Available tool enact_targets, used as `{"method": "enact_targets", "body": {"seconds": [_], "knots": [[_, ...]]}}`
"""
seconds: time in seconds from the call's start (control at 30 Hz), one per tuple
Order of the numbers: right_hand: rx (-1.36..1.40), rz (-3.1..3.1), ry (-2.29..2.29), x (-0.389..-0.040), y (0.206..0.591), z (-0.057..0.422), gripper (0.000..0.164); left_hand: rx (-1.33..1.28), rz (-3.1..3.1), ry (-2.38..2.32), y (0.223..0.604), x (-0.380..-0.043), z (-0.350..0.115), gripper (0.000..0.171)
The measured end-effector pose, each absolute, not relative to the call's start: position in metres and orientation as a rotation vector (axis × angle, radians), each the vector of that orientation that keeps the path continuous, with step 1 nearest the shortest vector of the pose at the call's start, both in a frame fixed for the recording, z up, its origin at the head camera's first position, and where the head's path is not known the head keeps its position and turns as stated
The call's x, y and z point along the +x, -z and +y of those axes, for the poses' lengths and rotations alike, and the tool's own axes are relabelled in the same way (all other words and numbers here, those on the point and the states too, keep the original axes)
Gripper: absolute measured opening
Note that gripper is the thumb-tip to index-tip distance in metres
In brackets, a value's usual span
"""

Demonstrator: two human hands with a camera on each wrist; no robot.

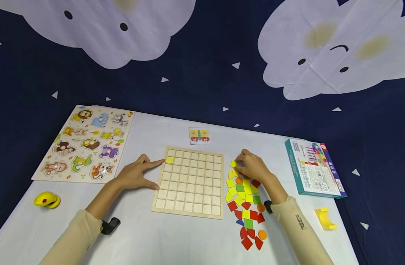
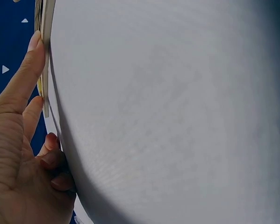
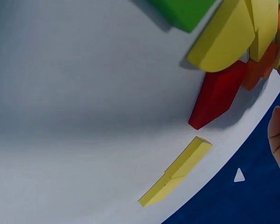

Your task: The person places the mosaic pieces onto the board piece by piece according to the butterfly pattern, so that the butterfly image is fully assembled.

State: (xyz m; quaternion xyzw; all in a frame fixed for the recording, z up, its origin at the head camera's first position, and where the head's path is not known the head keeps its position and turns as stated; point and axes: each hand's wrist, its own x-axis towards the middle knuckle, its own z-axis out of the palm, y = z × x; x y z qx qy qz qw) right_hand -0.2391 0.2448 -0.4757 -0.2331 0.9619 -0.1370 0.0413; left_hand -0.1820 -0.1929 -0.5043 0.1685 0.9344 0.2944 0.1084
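A wooden grid board (image 1: pixel 189 216) lies at mid-table, with one yellow square tile (image 1: pixel 169 159) in a cell near its upper left corner. Against the board's left edge rests my left hand (image 1: pixel 136 175), index finger and thumb stretched apart; the left wrist view shows its other fingers bent. My right hand (image 1: pixel 253 165) is at the top of a pile of coloured tiles, its fingertips pinching a yellow square (image 1: pixel 233 163). Below it lie more yellow pieces (image 1: pixel 248 198), red ones (image 1: pixel 247 243), a green square (image 1: pixel 248 223) and orange discs (image 1: pixel 262 234). In the right wrist view, only fingers (image 3: pixel 277 130) show at the edge.
A butterfly pattern card (image 1: pixel 199 136) lies beyond the board. To the left are an animal puzzle board (image 1: pixel 86 147) and a yellow toy (image 1: pixel 47 200). A teal-edged box (image 1: pixel 316 169) and a yellow curved block (image 1: pixel 325 219) stand at the right.
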Motion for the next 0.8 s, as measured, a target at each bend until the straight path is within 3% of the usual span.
{"method": "enact_targets", "body": {"seconds": [0.33,0.8], "knots": [[-0.741,2.964,0.488,-0.241,0.471,0.233,0.028,0.515,2.761,-0.858,0.504,-0.183,-0.194,0.098],[-0.908,2.894,0.531,-0.243,0.463,0.171,0.029,0.521,2.757,-0.863,0.503,-0.182,-0.194,0.098]]}}
